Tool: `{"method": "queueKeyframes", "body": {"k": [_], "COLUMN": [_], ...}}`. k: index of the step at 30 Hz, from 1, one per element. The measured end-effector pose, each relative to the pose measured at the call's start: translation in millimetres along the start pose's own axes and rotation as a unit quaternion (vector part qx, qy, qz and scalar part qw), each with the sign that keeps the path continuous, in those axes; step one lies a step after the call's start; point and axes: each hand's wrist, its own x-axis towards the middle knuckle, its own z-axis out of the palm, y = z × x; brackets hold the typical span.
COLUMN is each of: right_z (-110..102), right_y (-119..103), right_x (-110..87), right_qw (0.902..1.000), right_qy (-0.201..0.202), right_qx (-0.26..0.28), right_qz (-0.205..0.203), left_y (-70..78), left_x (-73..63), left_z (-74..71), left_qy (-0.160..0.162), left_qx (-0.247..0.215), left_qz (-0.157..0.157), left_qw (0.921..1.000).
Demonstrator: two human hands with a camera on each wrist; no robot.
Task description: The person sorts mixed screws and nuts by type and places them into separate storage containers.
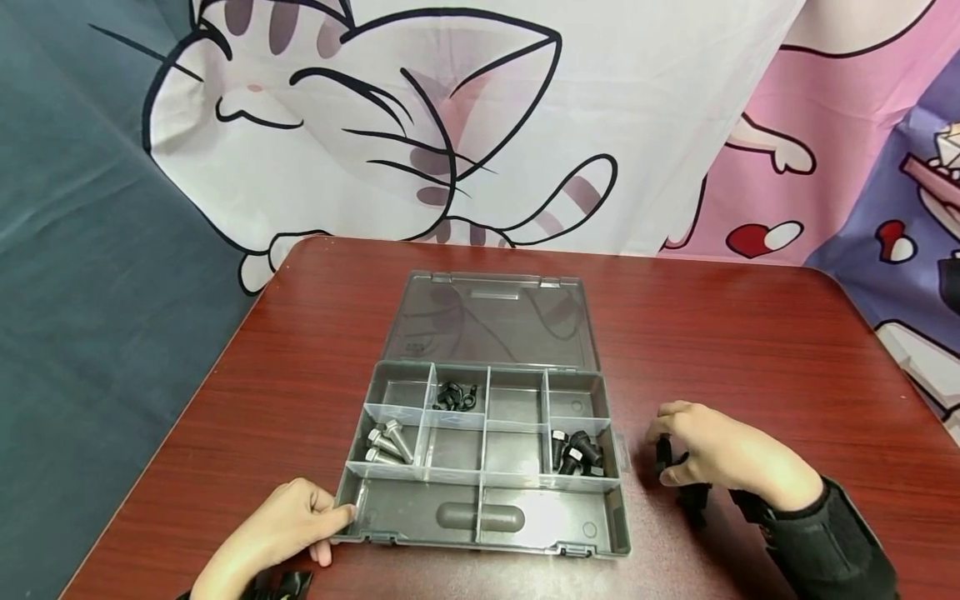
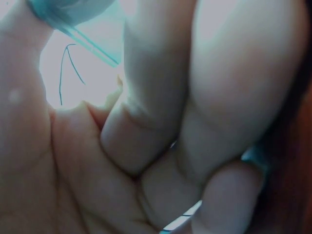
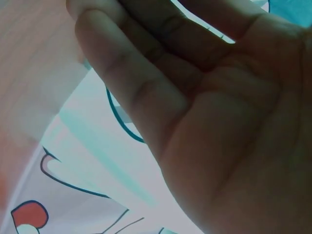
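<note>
Nearest me, the grey plastic box (image 1: 551,512) sits on the red-brown table (image 1: 322,333), and I judge it light, stiff and a bit slick, best steadied by its rim; my left hand (image 1: 292,518) grips it there, thumb over the near left corner and fingers curled. A little farther, off the box's right side, a small black piece (image 1: 663,454) shows under my right hand (image 1: 712,446); it looks hard and likely to roll, so I'd take it across its middle. That hand reaches in low from the right, knuckles up, fingers bent over the piece, but I cannot tell whether they are clamped on it. The middle row holds silver bolts (image 1: 397,439) at left and black bolts (image 1: 585,450) at right, probably weighty for their size; beyond, small black bits (image 1: 453,397) share one back compartment, and the see-through lid (image 1: 491,321) lies folded back
</note>
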Motion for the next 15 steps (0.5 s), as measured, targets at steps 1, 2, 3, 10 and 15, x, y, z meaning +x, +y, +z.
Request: {"method": "queueKeyframes", "body": {"k": [1,2,3,10,15], "right_z": [-1,-3,-4,-13,-19], "right_y": [0,-1,-1,-11,-19], "right_x": [1.1,2.2,3.2,11.9,18.1], "right_qw": [1.0,1.0,0.9999,0.9992,0.9982], "right_qy": [0.003,0.006,0.008,0.021,0.031], "right_qx": [0.0,-0.002,-0.004,-0.026,-0.03], "right_qz": [-0.005,-0.008,-0.007,-0.023,-0.042], "left_y": [0.0,0.1,0.1,0.5,0.8], "left_x": [0.2,0.4,0.6,0.0,-0.4], "left_z": [-0.3,-0.6,-0.8,-0.9,-0.4], "left_qy": [-0.001,-0.003,-0.004,-0.003,-0.003], "left_qx": [0.0,0.0,0.001,0.008,0.006], "left_qz": [0.001,0.002,0.003,0.003,-0.001], "left_qw": [1.0,1.0,1.0,1.0,1.0]}}
